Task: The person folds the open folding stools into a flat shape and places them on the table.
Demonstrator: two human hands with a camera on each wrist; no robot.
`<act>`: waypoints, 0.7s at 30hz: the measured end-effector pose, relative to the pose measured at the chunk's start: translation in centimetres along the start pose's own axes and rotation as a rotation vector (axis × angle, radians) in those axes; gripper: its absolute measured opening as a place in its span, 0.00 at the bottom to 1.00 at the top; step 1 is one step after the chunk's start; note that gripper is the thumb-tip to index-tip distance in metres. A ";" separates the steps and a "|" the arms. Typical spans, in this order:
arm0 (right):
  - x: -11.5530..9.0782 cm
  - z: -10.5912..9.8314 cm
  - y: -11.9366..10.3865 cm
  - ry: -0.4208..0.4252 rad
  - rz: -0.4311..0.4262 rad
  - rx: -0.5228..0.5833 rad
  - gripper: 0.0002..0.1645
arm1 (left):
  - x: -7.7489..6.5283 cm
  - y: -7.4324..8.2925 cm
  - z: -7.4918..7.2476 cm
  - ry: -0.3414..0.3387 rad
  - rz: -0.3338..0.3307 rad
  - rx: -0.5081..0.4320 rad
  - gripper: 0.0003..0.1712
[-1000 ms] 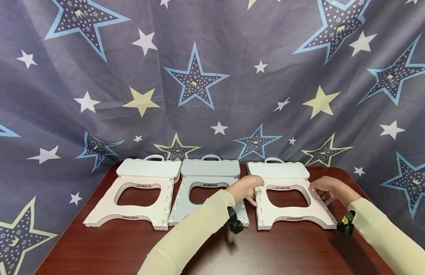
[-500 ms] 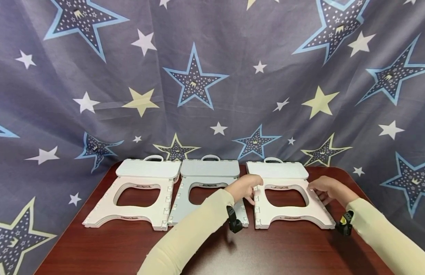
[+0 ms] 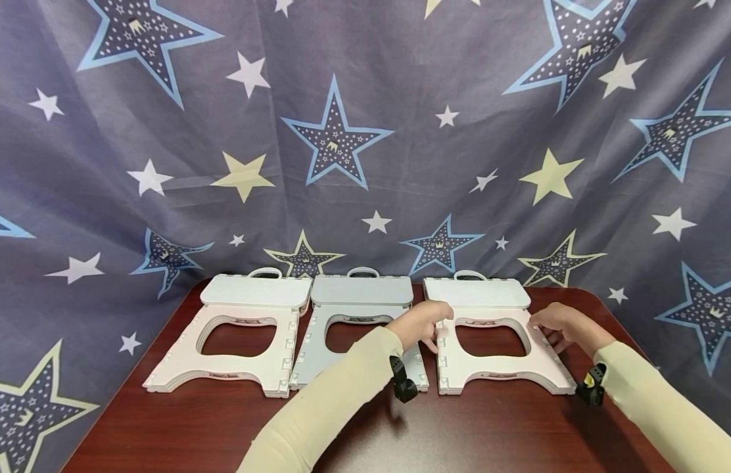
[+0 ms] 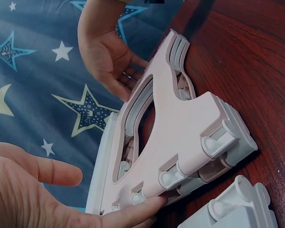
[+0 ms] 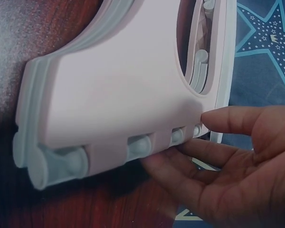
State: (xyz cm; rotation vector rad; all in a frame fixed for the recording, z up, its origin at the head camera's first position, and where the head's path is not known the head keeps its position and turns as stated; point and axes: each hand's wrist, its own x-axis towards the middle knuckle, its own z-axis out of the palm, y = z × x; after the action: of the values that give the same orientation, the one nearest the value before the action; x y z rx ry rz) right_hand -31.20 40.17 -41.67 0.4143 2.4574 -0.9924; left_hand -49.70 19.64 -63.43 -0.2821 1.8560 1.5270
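A pale pink folding stool (image 3: 501, 365) with a white top lies folded flat at the right of the table. My left hand (image 3: 423, 323) is at its left edge; in the left wrist view the fingers (image 4: 137, 213) touch the hinged side while the thumb stands apart from it. At the opposite edge my right hand (image 3: 571, 326) pinches the stool, thumb over the rim and fingers beneath, as the right wrist view shows. A grey-blue folding stool (image 3: 362, 290), partly hidden by my left arm, lies close beside my left hand.
Another pale pink folding stool (image 3: 235, 365) lies at the left, close against the grey-blue one. All rest on a dark red-brown wooden table (image 3: 182, 433). A grey-blue curtain with stars (image 3: 365, 197) hangs right behind the table's back edge.
The right-hand pink stool has shifted very slightly to the left, and both hands have stayed at its sides. The other two stools have not visibly moved.
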 end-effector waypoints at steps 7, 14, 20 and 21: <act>-0.3 -0.1 -0.1 -0.028 -0.042 -0.002 0.32 | 6.6 -1.5 0.1 -0.032 -0.002 0.008 0.37; -0.2 -0.3 0.3 -0.025 -0.074 -0.013 0.24 | -13.5 2.3 -1.3 -0.055 0.028 0.032 0.33; -0.2 -0.5 0.6 -0.040 -0.092 0.000 0.22 | -27.5 4.4 -2.3 -0.073 0.083 0.006 0.32; -0.2 -0.5 0.7 -0.044 -0.094 0.004 0.22 | -27.4 4.4 -2.2 -0.069 0.086 0.007 0.31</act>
State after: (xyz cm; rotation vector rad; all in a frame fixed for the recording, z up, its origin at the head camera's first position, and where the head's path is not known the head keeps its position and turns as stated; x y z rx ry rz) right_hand -30.84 40.98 -41.63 0.2773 2.4548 -1.0334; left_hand -33.16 11.66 -42.50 -0.1462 1.8404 1.5673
